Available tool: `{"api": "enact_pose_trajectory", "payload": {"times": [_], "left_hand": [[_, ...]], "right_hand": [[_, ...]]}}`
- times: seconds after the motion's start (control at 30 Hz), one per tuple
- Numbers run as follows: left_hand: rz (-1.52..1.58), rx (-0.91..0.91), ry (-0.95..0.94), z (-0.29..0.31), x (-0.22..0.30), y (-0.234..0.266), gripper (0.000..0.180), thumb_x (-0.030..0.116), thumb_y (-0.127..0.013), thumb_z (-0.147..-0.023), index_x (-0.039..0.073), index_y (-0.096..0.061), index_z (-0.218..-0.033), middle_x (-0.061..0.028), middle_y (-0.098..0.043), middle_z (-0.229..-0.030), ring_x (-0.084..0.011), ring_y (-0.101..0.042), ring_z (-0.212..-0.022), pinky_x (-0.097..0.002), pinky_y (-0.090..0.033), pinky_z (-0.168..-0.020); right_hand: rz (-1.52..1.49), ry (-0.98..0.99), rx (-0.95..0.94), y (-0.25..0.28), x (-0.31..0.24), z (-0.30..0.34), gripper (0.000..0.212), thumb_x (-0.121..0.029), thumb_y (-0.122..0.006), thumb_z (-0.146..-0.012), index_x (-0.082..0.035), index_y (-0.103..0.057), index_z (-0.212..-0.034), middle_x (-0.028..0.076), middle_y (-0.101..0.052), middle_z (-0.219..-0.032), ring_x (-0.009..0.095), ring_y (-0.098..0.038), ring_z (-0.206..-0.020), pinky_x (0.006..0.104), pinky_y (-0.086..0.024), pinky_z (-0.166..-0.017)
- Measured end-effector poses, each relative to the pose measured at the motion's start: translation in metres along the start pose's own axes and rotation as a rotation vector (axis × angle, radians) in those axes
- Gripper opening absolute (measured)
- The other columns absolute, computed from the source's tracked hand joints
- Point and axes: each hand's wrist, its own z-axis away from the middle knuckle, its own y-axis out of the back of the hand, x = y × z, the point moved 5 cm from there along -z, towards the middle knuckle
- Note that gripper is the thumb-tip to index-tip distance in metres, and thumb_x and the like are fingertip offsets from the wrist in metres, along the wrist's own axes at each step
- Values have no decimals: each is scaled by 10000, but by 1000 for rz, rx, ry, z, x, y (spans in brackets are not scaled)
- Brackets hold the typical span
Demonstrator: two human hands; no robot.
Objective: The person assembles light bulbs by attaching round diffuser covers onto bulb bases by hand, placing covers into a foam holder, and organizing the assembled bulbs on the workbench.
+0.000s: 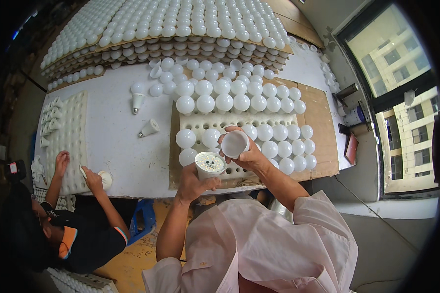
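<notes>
My left hand (194,184) is wrapped round a white LED bulb base (210,163), its round board with small yellowish chips facing up. Just right of it and a little higher, my right hand (249,155) grips a white bulb cover (235,143), its hollow side turned toward me. The two parts are close together but not joined. Beneath and beyond both hands is a pale foam tray (234,119) with rows of holes, in which several round white bulbs (224,102) stand at the back and at the right.
A cardboard sheet (322,127) lies under the tray. Loose bulb covers (166,77) and a bulb base (149,128) lie on the white table (117,161). Stacked boards of bulbs (181,31) rise behind. At left, a co-worker's hands (94,180) are over another foam tray (73,146).
</notes>
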Motion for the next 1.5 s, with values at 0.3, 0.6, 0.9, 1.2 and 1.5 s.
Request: {"api": "enact_pose_trajectory", "payload": {"times": [0.3,0.6,0.9,1.2,1.5], "left_hand": [[102,-17,74,27,-11,1,388,146,-720,-775,-62,-594,-1078,-154,-676,-899,-111,-610,-599,-210,-453,-423],[121,-59,87,38,-23,9,498,202,-730,-792,-103,-530,-1131,-256,-652,-974,-146,-642,-591,-208,-447,-387],[99,-75,105,45,-20,15,480,204,-734,-791,-95,-539,-1111,-239,-664,-927,-135,-627,-566,-200,-438,-386],[-158,-30,198,57,-12,28,338,168,-789,-727,-62,-641,-925,-80,-659,-768,-95,-584,-569,-227,-462,-479],[-211,-76,253,71,-11,23,304,151,-783,-727,-65,-646,-890,-56,-628,-677,-92,-563,-561,-240,-452,-495]], "right_hand": [[139,11,-1,-29,16,23,841,-219,-838,-627,-112,-363,-1313,113,-532,-1167,212,-569,-997,327,-528,-700],[169,29,-2,-38,20,31,818,-179,-817,-641,-107,-362,-1317,103,-532,-1174,204,-551,-1042,326,-539,-741],[296,13,18,-46,17,33,801,-164,-801,-635,-103,-373,-1309,94,-531,-1186,201,-544,-1060,343,-526,-800],[1322,-19,-202,-92,10,34,750,-159,-795,-625,-63,-422,-1268,118,-526,-1127,277,-527,-1092,383,-429,-930],[1468,-31,-321,-99,41,41,796,-201,-824,-602,-30,-420,-1267,160,-515,-1113,348,-540,-1046,421,-475,-853]]}}
